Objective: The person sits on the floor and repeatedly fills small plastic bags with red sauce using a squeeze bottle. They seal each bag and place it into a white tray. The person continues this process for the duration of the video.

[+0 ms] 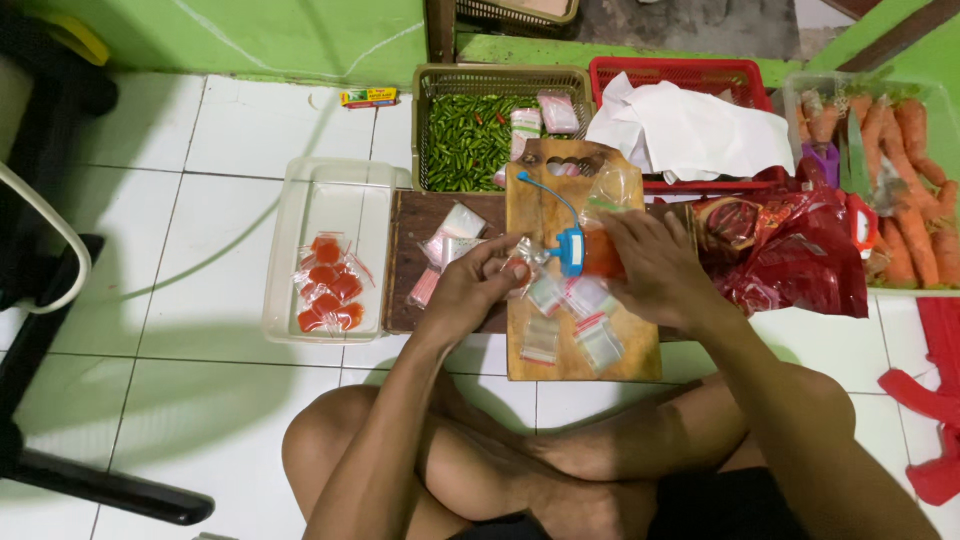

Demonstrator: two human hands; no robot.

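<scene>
Filling step, I judge: left hand (480, 280) pinches a small clear zip bag (520, 262); right hand (650, 268) grips an orange-filled clear plastic bag (604, 240) over the wooden cutting board (580, 350); next needs a steady pour.

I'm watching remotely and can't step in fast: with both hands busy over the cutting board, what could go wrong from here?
1. The left hand pinches a small bag only at its edge, so it may slip.
2. The right hand holds a clear bag of orange filling tilted; whether it is sealed is unclear, so it might spill.
3. Empty zip bags lie loose near the wooden board edge and could get brushed off.
</scene>
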